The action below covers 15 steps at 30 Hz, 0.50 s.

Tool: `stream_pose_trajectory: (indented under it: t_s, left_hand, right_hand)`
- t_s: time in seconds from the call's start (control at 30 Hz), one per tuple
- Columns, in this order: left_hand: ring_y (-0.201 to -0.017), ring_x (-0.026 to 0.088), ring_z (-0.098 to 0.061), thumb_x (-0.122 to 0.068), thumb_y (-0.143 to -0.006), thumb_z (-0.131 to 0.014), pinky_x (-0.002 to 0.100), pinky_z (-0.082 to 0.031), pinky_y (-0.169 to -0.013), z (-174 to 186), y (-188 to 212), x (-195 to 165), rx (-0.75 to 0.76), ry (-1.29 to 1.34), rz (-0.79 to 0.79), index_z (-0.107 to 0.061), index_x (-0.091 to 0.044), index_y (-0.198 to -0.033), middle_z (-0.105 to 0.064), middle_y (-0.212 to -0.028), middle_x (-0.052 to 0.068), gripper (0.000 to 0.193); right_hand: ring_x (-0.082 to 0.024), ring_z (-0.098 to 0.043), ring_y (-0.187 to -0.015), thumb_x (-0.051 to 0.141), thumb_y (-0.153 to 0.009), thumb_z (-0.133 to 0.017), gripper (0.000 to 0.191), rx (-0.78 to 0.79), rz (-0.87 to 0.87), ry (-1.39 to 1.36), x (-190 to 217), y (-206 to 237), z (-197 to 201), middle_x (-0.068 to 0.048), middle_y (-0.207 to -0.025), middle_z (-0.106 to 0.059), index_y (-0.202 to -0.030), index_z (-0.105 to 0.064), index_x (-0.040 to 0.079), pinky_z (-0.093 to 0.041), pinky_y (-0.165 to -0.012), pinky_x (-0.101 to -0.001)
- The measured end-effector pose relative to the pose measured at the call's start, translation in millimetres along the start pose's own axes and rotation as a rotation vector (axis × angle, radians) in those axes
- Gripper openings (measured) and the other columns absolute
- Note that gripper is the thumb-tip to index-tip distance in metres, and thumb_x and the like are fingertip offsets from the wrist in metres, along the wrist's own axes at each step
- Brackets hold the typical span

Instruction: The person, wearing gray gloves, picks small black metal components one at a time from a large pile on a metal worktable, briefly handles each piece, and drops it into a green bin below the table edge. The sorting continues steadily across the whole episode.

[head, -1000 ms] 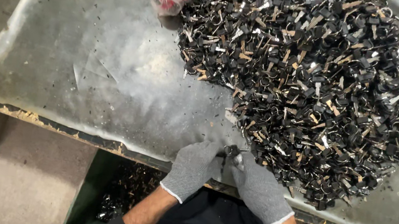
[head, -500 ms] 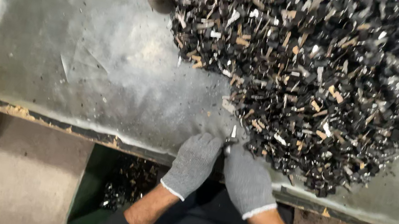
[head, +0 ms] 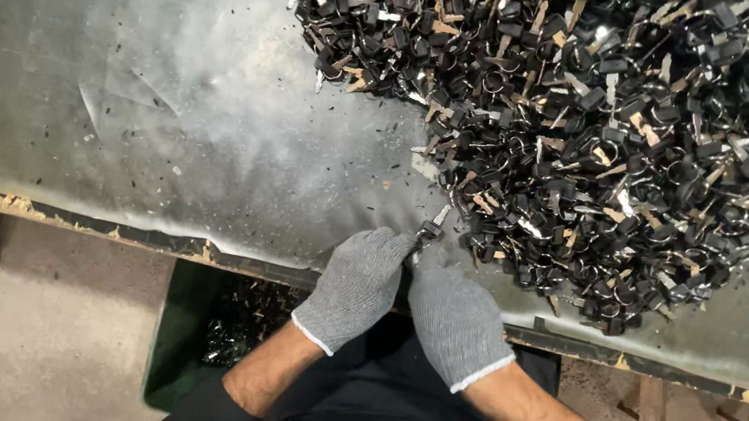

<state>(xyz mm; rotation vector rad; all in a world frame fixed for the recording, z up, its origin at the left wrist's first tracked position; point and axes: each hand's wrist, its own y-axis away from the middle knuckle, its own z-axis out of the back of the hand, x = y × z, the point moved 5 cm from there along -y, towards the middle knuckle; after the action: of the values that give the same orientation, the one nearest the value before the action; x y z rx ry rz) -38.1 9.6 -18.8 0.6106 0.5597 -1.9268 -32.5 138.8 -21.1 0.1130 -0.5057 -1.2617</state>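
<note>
The table (head: 110, 95) is grey and dusty, and a heap (head: 591, 125) of small black-and-metal parts covers its far right side. Below its near edge stands a green bin (head: 182, 331) with more parts in it. My gloved hands meet at that edge — left hand (head: 354, 283) and right hand (head: 453, 317) both pinched on one part (head: 432, 230), just beside the heap.

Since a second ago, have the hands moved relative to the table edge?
No. Both hands stay together at the near table edge, by the pile of small black metal parts; only the camera shifted.
</note>
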Motion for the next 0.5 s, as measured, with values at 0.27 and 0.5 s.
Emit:
stream_pose_trajectory:
  t_s: [0.27,0.5]
  left_hand:
    - [-0.085,0.034,-0.068,-0.007,-0.082,-0.068,0.046,-0.054,-0.073,22.1,-0.3,-1.2,-0.147,0.055,0.127,-0.060,0.001,-0.124,-0.067,-0.089,0.010,0.044]
    - [-0.087,0.034,-0.066,-0.006,-0.077,-0.067,0.047,-0.053,-0.073,19.1,8.8,-13.4,-0.160,-0.117,0.135,-0.067,-0.008,-0.103,-0.066,-0.091,0.011,0.026]
  right_hand:
    - [-0.040,-0.073,-0.078,0.032,-0.099,-0.058,0.060,0.116,-0.075,-0.421,-24.4,-11.5,21.8,-0.025,-0.087,-0.074,-0.145,-0.037,-0.001,-0.058,-0.064,-0.0482]
    - [-0.031,-0.073,-0.077,0.025,-0.101,-0.059,0.052,0.068,-0.030,-0.027,-5.6,14.8,17.3,-0.017,-0.101,-0.068,-0.145,-0.041,0.003,-0.060,-0.057,-0.0402]
